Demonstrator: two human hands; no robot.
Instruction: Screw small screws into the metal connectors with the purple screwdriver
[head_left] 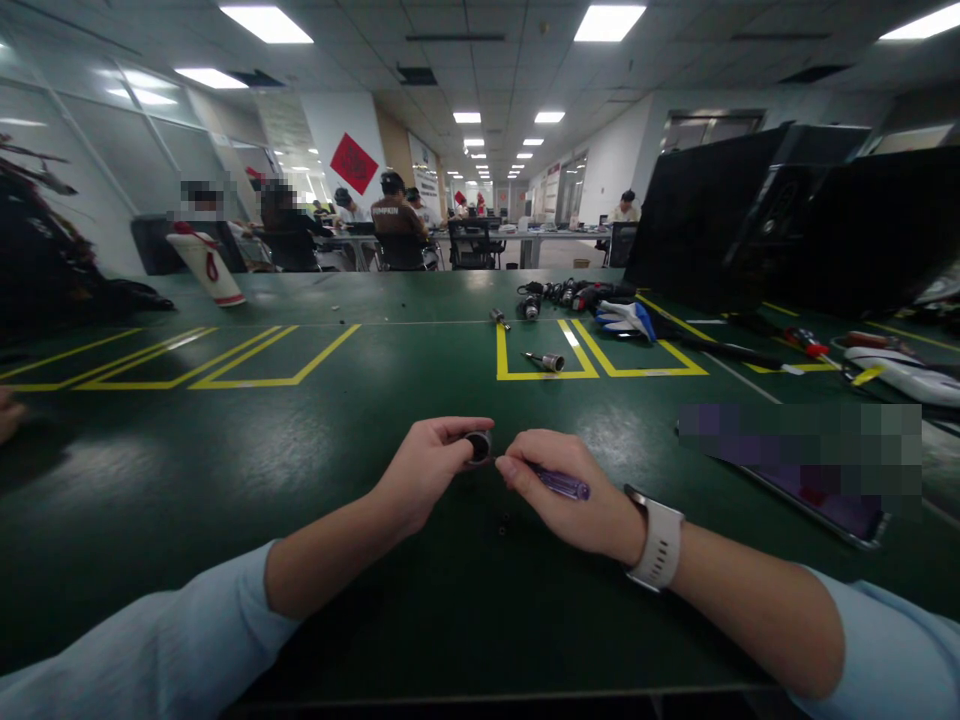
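My left hand [429,465] is closed around a small round metal connector shell [478,447], its dark hollow end facing me. Close beside it on the right, my right hand [559,485] grips a screwdriver with a clear purple handle [562,484]. The screwdriver's tip points left at the shell's side; whether it touches cannot be made out. Below the hands, a few tiny dark parts [502,525] lie on the green tabletop [315,560]. Farther off, a metal connector with a thin pin-like end [546,361] rests inside a yellow taped outline.
Several dark connectors [559,293] and blue-white gloves [626,320] lie at the back right, near black monitors [720,210]. A phone [802,490] is at right, a red screwdriver [808,343] beyond it. A white cup [208,264] leans at back left. Another person's hand [9,415] shows at the left edge.
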